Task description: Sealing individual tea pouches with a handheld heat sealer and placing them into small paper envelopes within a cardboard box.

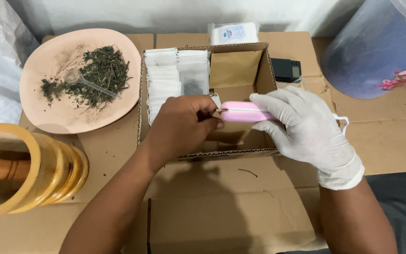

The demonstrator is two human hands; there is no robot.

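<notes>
The bare left hand (184, 123) pinches something small and white at the end of a pink sealer (244, 112); its fingers curl together over that piece, hiding most of it, so what it is cannot be told. The right hand (301, 124), in a white glove, closes around the other half of the pink sealer, covering its right end. A thin white loop (344, 123) shows just past the glove. The sealer is smooth, rounded plastic with a pale seam along its length; its long axis runs left to right, the free end pointing toward the left hand. It hangs over the open cardboard box (266, 66), above the box's front half.

Inside the box, rows of flat white filter bags (165, 77) stand on edge along the left side, soft and papery; one shows a dark fill through its wall. The right part of the box is bare brown board.

Behind the box lies a clear packet (233, 33), and at its right corner a small black device (286, 69), partly hidden. To the left, a pale pink plate (48, 106) holds dried green herb (102, 73) and a clear plastic scoop (78, 79). A wooden mortar (29, 174) is cut off at the left edge, a translucent blue container (367, 56) at the top right. Flattened cardboard (222, 207) lies beneath everything.
</notes>
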